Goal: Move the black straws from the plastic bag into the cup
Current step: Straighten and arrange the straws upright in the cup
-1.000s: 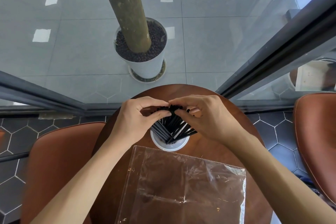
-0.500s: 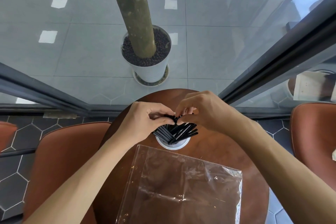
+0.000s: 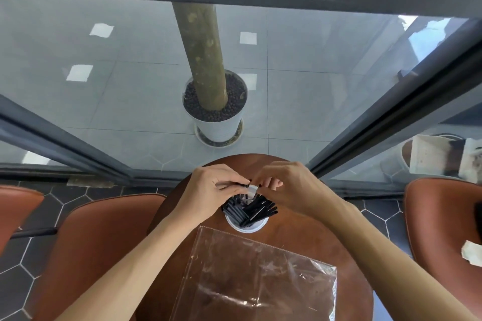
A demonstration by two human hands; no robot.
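A brown chair (image 3: 86, 247) stands at the left of the round table (image 3: 307, 240). The left hand (image 3: 208, 190) hovers over the cup (image 3: 246, 225), its fingers curled, thumb and forefinger pinching the top ends of the straws (image 3: 247, 210). The straws stand in the cup, fanned out and leaning to the right over its rim. The white cup sits on the table's far half, its rim just touching the far edge of the bag (image 3: 255, 276). The clear bag lies flat on the table, nearer the person; no straws show in it. The right hand (image 3: 287, 186) meets the left above the cup, fingers curled too, pinching the same straw tops and a small pale piece between the two hands; what that piece is cannot be told. Beyond the glass stands a potted trunk (image 3: 206, 60). Another chair (image 3: 443, 221) stands at the right.
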